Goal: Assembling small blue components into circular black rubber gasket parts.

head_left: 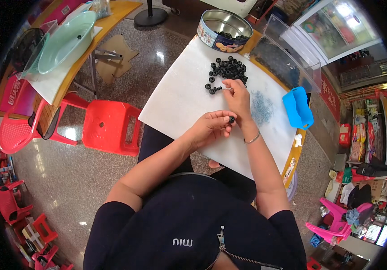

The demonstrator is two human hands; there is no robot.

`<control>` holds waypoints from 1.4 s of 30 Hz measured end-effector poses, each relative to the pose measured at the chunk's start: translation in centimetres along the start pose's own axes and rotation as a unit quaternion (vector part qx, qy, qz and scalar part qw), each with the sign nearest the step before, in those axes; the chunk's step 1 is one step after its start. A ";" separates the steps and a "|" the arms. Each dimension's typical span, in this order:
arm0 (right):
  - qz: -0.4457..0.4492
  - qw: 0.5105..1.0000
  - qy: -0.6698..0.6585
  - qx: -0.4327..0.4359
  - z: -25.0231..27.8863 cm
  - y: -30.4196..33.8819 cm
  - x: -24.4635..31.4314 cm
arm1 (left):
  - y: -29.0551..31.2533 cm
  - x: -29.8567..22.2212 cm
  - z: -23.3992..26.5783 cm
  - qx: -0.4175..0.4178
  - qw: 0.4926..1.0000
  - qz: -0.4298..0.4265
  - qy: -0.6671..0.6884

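Between the thumb and fingertips of my left hand [210, 128] is a small round black piece [231, 119], held just over the near part of the white table sheet [175, 96]. My right hand [238, 98] reaches past it, wearing a bracelet on the wrist. Its thumb and index finger are bent and a little apart, beside the near edge of a heap of small black parts [229, 68]. Wheel-like rings and thinner pieces make up the heap. Right of my right hand, tiny bluish-grey bits [262, 108] lie scattered on the sheet.
A round tin [207, 36] with more black parts stands at the far edge. A clear plastic bin [283, 54] and a blue container [298, 109] line the right side. Left are a red stool [108, 127] and another table with a pale green basin [65, 47].
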State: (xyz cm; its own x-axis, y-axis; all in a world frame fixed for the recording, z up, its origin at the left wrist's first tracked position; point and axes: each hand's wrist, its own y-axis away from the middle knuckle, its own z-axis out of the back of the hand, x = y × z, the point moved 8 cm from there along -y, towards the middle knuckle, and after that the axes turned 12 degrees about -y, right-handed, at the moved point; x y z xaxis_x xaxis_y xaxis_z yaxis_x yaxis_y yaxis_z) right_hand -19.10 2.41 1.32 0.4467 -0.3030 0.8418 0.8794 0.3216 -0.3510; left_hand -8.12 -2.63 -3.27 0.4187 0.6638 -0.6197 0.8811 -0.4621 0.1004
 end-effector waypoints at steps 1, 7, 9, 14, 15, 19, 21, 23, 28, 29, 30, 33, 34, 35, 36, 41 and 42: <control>-0.004 1.000 -0.008 0.008 -0.2 0.0 0.2 | 0.0 0.0 0.1 0.001 1.000 -0.003 -0.001; 0.146 0.984 0.089 0.054 -0.7 0.5 0.8 | 0.0 -0.2 -0.4 0.004 1.000 -0.002 -0.007; 0.071 0.996 0.056 0.022 0.3 0.8 0.1 | 0.0 -0.2 -0.4 0.001 1.000 -0.004 -0.004; -0.053 0.994 -0.071 -0.057 4.7 3.4 3.1 | 0.1 0.2 0.4 -0.026 1.000 -0.001 0.014; -0.093 0.988 -0.109 -0.057 5.3 4.4 3.1 | 0.0 0.2 0.2 -0.028 1.000 0.001 0.012; -0.196 0.938 -0.274 -0.080 6.0 7.7 4.4 | -0.1 0.1 0.4 -0.038 0.999 0.003 0.004; -0.201 0.922 -0.318 -0.089 5.8 8.7 4.7 | -0.1 0.1 0.3 -0.042 0.999 0.007 -0.001; -0.186 0.925 -0.322 -0.080 5.6 9.3 4.6 | 0.0 -0.1 0.2 -0.049 0.999 0.001 -0.004; -0.196 0.903 -0.375 -0.072 4.4 10.1 3.9 | 0.0 0.0 0.2 -0.038 0.999 -0.002 -0.024; -0.200 0.900 -0.380 -0.071 4.4 10.2 3.8 | 0.0 0.0 0.2 -0.035 0.999 0.001 -0.028; -0.195 0.904 -0.374 -0.072 4.4 10.2 3.9 | 0.0 0.1 0.2 -0.033 0.999 0.002 -0.032; -0.185 0.914 -0.353 -0.074 4.6 10.1 4.0 | 0.1 -0.1 0.0 -0.046 0.997 0.010 -0.065; -0.184 0.917 -0.345 -0.072 4.7 10.2 3.9 | 0.2 -0.2 -0.1 -0.048 0.996 0.010 -0.073; -0.182 0.921 -0.338 -0.071 4.7 10.2 3.9 | 0.2 -0.2 -0.1 -0.051 0.995 0.011 -0.081; -0.185 0.923 -0.330 -0.073 4.8 10.3 3.8 | 0.2 -0.2 -0.1 -0.054 0.994 0.012 -0.090; -0.136 0.971 -0.181 -0.073 5.5 10.2 4.9 | 0.1 -0.2 -0.2 -0.048 0.994 0.005 -0.097; -0.123 0.978 -0.155 -0.069 5.6 10.1 5.4 | 0.2 -0.2 -0.2 -0.049 0.994 0.004 -0.097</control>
State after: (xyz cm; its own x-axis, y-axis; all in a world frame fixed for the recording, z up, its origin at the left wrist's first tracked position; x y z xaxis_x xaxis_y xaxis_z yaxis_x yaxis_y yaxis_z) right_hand -8.68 9.05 4.61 0.1657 -0.0635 0.9841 0.9775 0.1428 -0.1554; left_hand -8.01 -2.71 -2.96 0.3838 0.5300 -0.7562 0.8992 -0.4007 0.1756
